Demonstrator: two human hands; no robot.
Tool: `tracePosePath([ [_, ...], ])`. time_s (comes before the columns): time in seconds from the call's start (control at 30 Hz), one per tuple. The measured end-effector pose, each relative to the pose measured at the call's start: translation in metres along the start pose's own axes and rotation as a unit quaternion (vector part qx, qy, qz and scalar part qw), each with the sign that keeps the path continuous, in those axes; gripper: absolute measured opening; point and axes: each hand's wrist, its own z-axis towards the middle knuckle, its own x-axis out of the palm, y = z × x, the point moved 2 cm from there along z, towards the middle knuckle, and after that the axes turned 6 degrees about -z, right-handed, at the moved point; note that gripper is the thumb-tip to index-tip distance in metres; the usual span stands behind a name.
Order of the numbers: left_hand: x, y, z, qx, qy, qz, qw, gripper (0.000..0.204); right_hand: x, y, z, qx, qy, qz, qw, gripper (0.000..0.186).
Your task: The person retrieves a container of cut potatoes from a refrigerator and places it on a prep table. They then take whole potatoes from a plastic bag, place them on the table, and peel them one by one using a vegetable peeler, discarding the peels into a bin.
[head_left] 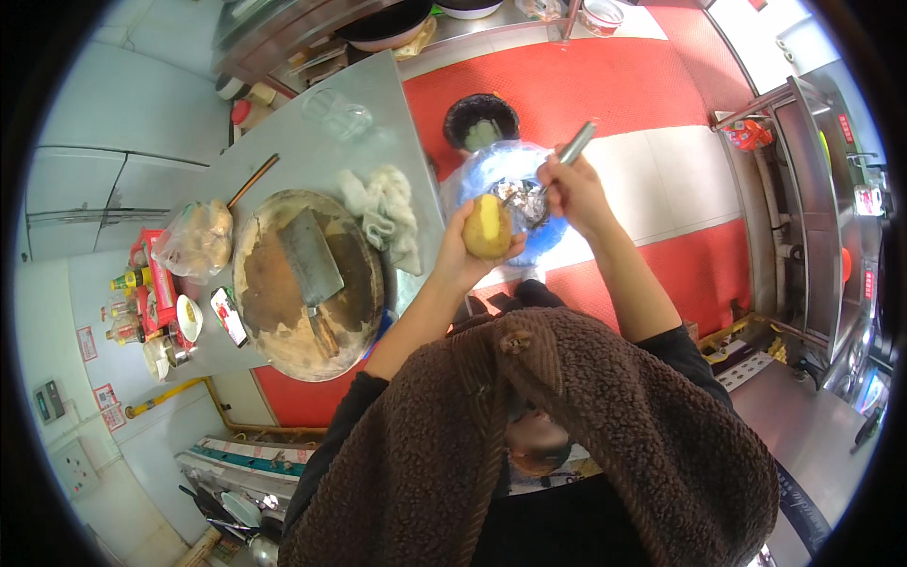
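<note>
A partly peeled potato (488,233) is held in my left hand (472,246), with a pale yellow strip showing on its brown skin. My right hand (567,189) grips a metal-handled peeler (578,139) at the potato's upper right; its head is hard to make out. Below both hands is a bin lined with a blue plastic bag (537,238), holding white scraps. A dark basin (453,123) with pale contents stands just beyond it.
The metal table (265,151) at left holds a round wooden board (263,345) with a cleaver (312,255), a white cloth (387,213), a bagged food bundle (194,246), a phone (229,317) and condiment bottles. A steel counter (803,217) runs along the right; a shelf with pans is at the top.
</note>
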Motion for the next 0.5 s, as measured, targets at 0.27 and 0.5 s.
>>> tracePosePath([
  [0.27,0.011,0.003,0.01,-0.042,0.081,0.016,0.996,0.048,0.016,0.002,-0.006,0.074,0.118,0.054,0.989,0.02],
  [0.5,0.01,0.0,-0.017,-0.086,0.126,0.046,0.987,0.052,-0.021,-0.014,0.035,-0.046,-0.059,-0.051,0.996,0.015],
])
